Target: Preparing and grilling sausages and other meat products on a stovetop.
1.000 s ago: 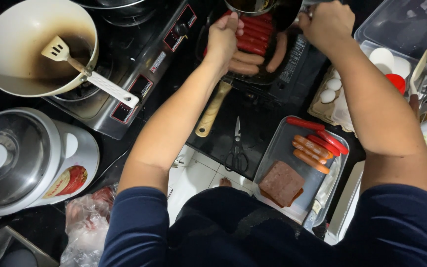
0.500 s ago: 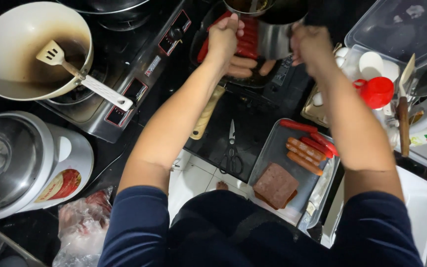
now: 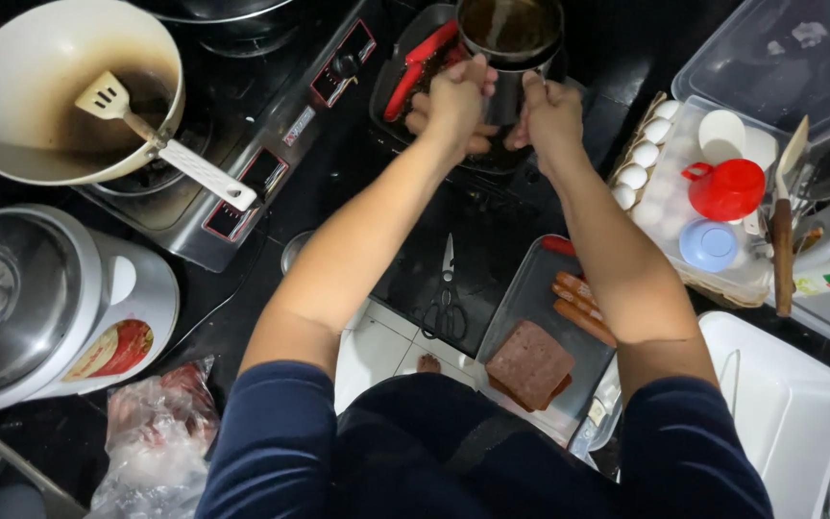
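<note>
— So what lies nearest, at lower centre?
— Brown meat block (image 3: 530, 363) on a grey metal tray (image 3: 521, 298) with orange sausages (image 3: 583, 308); black-handled scissors (image 3: 446, 303) left of it.
— And at top centre?
— Left hand (image 3: 453, 96) and right hand (image 3: 549, 111) both closed around a steel pot (image 3: 511, 38) above a dark tray of red sausages (image 3: 420, 62). White pan with slotted spatula (image 3: 112, 96) upper left.
</note>
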